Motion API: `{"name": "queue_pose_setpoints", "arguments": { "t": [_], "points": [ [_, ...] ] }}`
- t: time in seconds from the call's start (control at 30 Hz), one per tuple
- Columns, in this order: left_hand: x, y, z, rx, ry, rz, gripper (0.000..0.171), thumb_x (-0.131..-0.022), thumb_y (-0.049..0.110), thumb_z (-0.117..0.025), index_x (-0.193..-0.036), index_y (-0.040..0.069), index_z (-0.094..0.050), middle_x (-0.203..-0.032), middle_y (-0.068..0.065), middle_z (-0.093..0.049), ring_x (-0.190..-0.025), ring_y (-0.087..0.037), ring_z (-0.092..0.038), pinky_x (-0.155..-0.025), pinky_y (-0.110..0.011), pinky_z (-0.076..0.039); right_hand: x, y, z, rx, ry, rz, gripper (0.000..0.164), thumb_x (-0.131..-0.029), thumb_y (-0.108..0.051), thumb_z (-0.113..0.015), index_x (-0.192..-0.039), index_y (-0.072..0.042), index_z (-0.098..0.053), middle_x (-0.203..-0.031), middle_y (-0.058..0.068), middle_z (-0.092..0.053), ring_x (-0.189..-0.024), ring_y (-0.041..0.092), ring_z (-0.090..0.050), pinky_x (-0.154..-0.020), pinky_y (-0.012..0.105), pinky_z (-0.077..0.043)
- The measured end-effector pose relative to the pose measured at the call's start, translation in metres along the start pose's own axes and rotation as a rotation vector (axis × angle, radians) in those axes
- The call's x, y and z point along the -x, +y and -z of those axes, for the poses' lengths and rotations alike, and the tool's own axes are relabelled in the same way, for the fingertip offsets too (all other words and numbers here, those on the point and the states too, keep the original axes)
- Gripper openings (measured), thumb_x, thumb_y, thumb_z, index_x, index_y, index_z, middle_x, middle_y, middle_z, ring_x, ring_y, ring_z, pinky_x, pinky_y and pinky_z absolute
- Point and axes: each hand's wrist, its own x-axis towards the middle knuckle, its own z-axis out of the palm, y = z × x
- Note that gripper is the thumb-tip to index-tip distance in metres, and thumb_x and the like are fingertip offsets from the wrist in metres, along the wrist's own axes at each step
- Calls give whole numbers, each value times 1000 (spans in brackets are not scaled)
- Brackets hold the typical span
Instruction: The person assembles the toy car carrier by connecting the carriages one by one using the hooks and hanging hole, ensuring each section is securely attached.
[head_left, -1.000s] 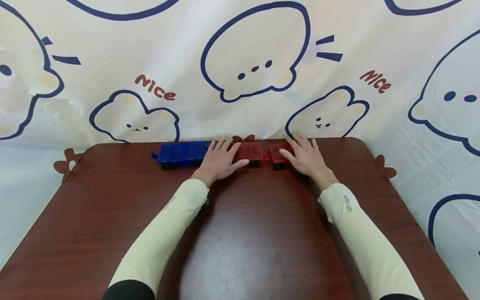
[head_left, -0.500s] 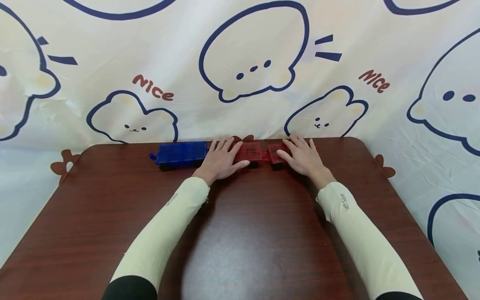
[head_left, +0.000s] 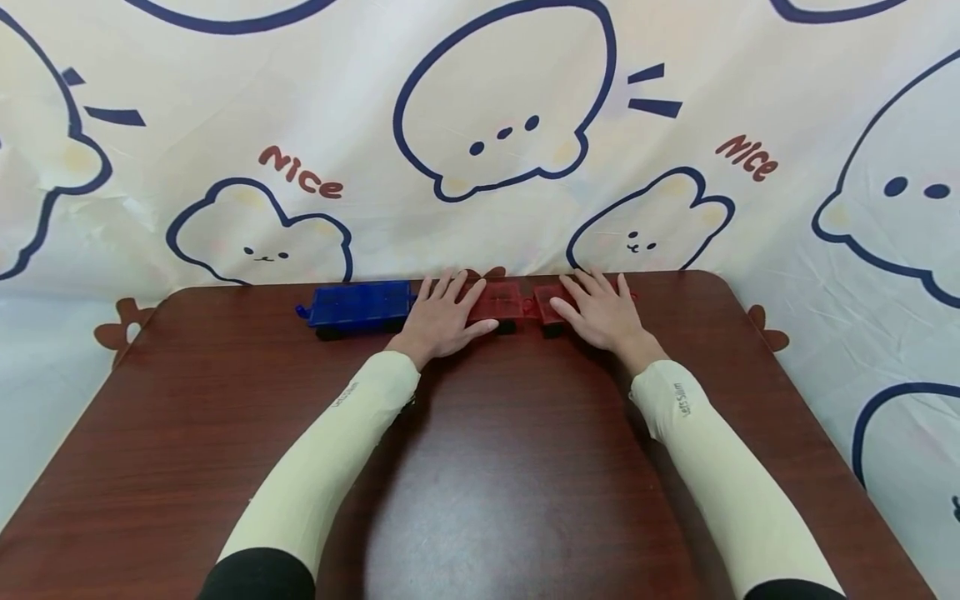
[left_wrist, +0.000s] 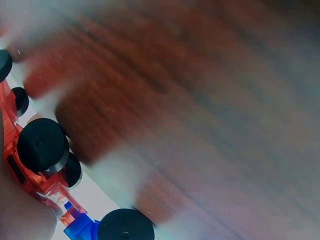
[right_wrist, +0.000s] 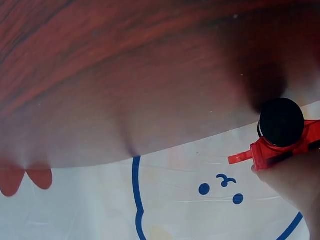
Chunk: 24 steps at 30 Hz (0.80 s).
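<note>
Your left grip [head_left: 440, 321] unclenched, fingers spread, resting atop inner red wagon [head_left: 501, 303], just right of blue wagon [head_left: 360, 305]. Your right grip [head_left: 606, 318] also unclenched, fingers spread over outer red wagon [head_left: 546, 302], farther right of blue wagon. Both red wagons share bench [head_left: 495, 467] with blue wagon, in line with it; patterned cloth [head_left: 360, 100] hangs behind blue wagon.

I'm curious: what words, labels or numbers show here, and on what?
"Nice": reddish-brown print on the backdrop, left side.
"Nice": same backdrop, right side.
"Let's Slim", apparently: right sleeve, small print.
Left sleeve: print too small to read surely.
Blue wagon, red wagons: nothing readable.
</note>
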Motion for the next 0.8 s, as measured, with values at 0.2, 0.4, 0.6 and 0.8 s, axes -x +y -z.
{"name": "queue_pose_setpoints", "arguments": {
  "t": [0.2, 0.4, 0.6, 0.8],
  "points": [
    [1, -1, 0, 11, 18, 1, 85, -98, 74, -30, -164, 24, -17, -169, -13, -14, -155, -35, -6, -122, -57, -3, -1, -1, 1, 33, 1, -5, 79, -101, -70, -22, -163, -21, -26, -167, 12, -21, -155, 34, -7, -118, 65, 6],
    [1, 0, 0, 19, 27, -5, 84, -98, 74, -30, -164, 24, -16, -169, -13, -14, -155, -34, -6, -122, -57, -3, 1, -2, 0, 35, 20, -10, 77, -102, -68, -23, -162, -20, -28, -166, 12, -23, -154, 35, -10, -118, 66, 2],
    [2, -2, -4, 49, 27, 5, 84, -98, 74, -30, -165, 25, -14, -169, -13, -13, -155, -33, -5, -122, -57, -3, 2, 1, -3, 51, 6, -18, 81, -100, -70, -20, -163, -19, -26, -167, 13, -21, -154, 36, -9, -118, 66, 3],
    [1, -6, -5, 73, 51, 12, 84, -98, 73, -32, -165, 25, -15, -169, -13, -13, -155, -33, -5, -122, -57, -2, 0, 1, -3, 51, 27, -26, 81, -101, -70, -19, -162, -18, -27, -166, 14, -22, -153, 36, -11, -117, 67, 1]
  ]
}}
